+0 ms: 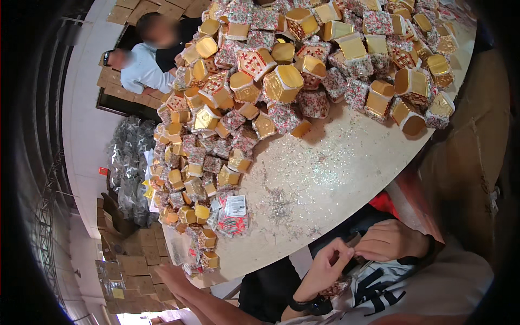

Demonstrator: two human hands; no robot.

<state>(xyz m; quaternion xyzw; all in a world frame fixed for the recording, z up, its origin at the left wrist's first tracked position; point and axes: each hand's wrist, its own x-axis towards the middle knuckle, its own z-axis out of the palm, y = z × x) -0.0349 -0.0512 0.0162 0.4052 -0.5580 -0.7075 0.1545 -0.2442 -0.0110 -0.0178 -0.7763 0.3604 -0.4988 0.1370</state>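
Note:
Near the lower right, my left hand (326, 266) and my right hand (387, 241) meet in front of my white shirt, beside the table's near edge. Both hands are closed, with thumbs and fingertips pinched together. A small brownish bit shows at the fingertips, too little of it to name. Below my left hand, partly hidden by the wrist, a sprinkle-covered piece (337, 287) lies against my shirt. House-shaped decorations (283, 84) with gold bases, white trim and red, green and white specks are heaped across the table's far side.
The pale curved table (325, 184) carries scattered glitter and a stack of printed cards (234, 214). Another person's bare arm (187, 290) reaches in at lower left. Two people (146, 67) are beyond the heap. Cardboard boxes (138, 265) and grey plastic-wrapped goods (132, 168) stand left.

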